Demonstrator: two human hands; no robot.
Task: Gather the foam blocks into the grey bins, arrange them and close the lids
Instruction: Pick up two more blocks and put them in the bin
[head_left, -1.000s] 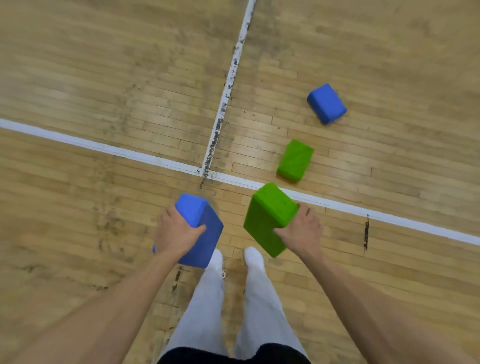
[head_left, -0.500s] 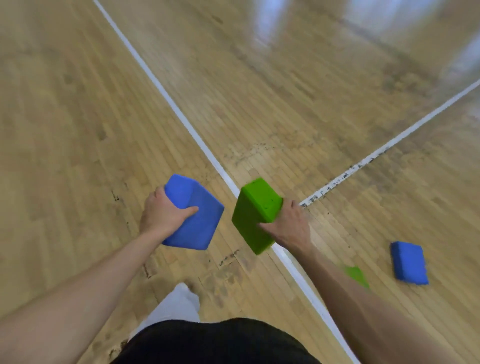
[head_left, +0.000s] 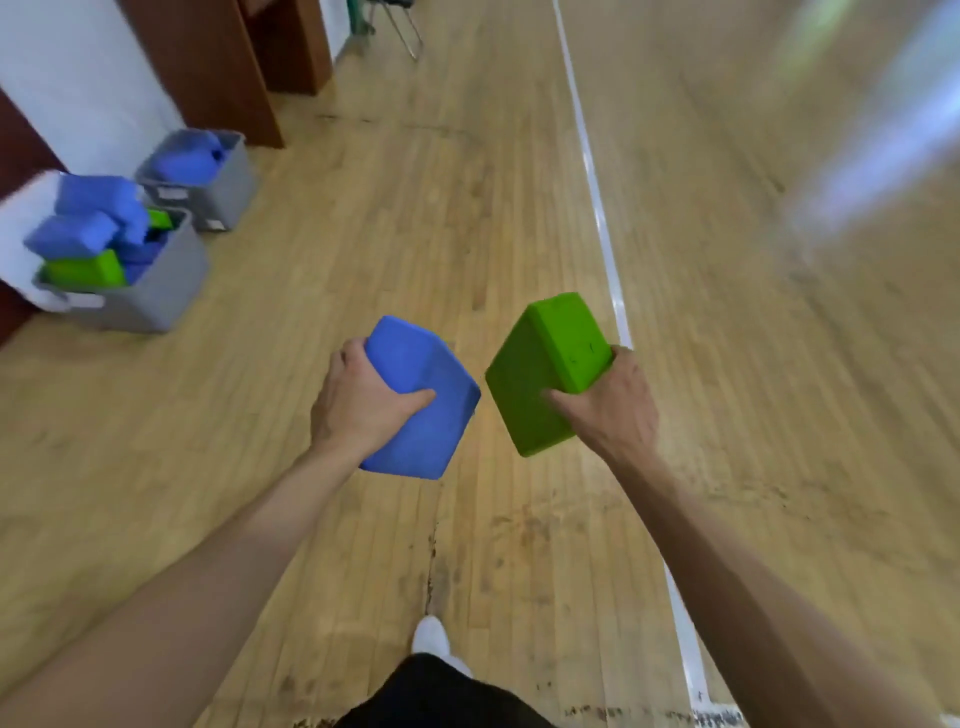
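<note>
The left grip (head_left: 358, 405) is clamped on a blue foam block (head_left: 423, 431). Its thumb lies across the upper face, the fingers wrap the far-left edge, and most of the block projects to the right of and below the hand. The right grip (head_left: 610, 410) is clamped on a green foam block (head_left: 535, 379), held tilted, which extends up and to the left of the hand. The two blocks are just beside each other above the wooden floor (head_left: 363, 234), left of a white line (head_left: 602, 223). Two grey bins stand at upper left, well apart from both grips: the near bin (head_left: 156, 296) is heaped with blue and green blocks, and the far bin (head_left: 228, 192) holds blue blocks.
</note>
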